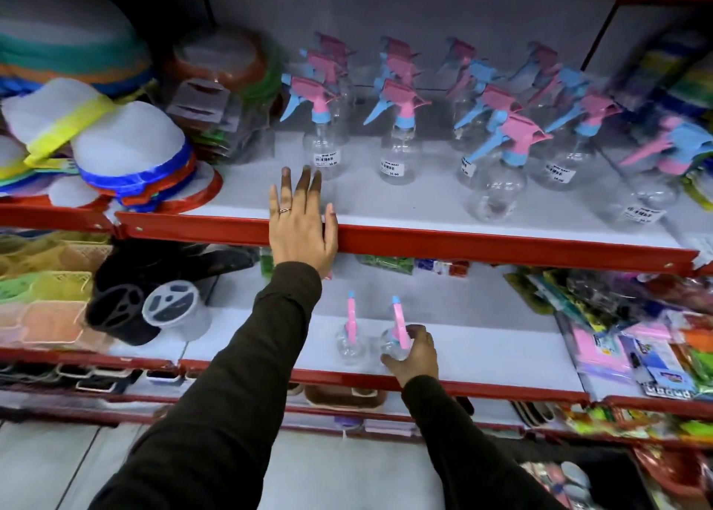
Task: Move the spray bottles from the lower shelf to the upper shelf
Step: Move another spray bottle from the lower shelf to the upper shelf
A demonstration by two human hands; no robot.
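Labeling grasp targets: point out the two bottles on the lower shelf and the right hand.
Left bottle (pixel 348 345), head view, clear body.
Right bottle (pixel 390 347), head view, clear body beside the fingers.
Right hand (pixel 416 357), head view, back of hand.

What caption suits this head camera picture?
Right hand grips a spray bottle on the lower shelf; left hand rests on the upper shelf.

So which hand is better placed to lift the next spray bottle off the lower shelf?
Right. The right hand already wraps one spray bottle on the lower shelf, while the left hand rests flat on the upper shelf edge.
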